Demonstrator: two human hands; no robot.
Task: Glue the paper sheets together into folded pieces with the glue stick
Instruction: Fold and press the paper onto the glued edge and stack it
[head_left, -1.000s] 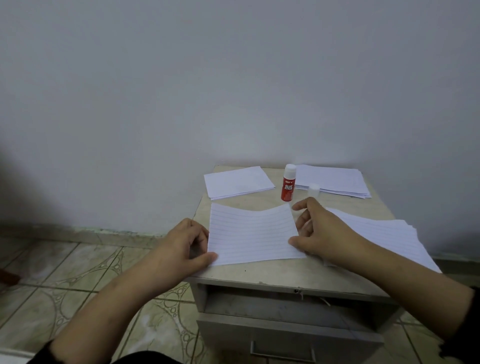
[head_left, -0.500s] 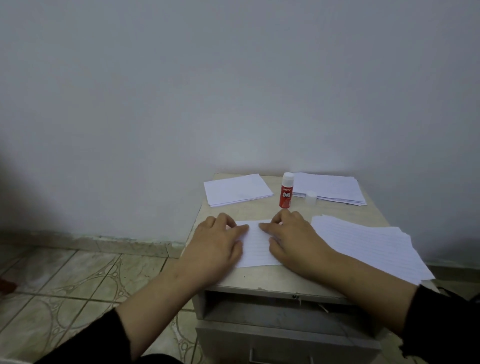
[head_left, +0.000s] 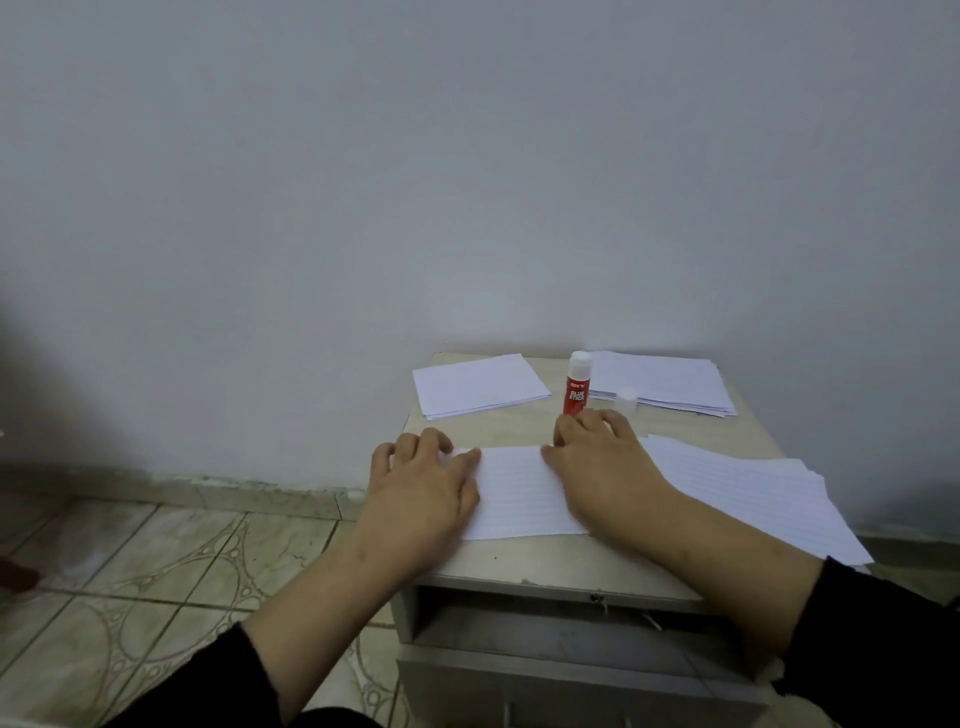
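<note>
A folded lined paper piece (head_left: 519, 491) lies flat near the front of the small cabinet top (head_left: 524, 423). My left hand (head_left: 423, 486) presses on its left end with fingers spread. My right hand (head_left: 602, 465) presses flat on its right end. The red glue stick (head_left: 576, 384) stands upright and uncapped just behind my right hand; its clear cap (head_left: 626, 399) stands to its right. A pile of lined sheets (head_left: 748, 491) lies to the right.
A stack of folded white pieces (head_left: 480, 384) sits at the back left, another paper stack (head_left: 670, 384) at the back right against the wall. An open drawer slot (head_left: 561, 623) is below the top. Tiled floor (head_left: 156, 582) lies to the left.
The sheet was held up by both hands and has been folded down. Both hands now press it flat and have slid apart toward its ends.
</note>
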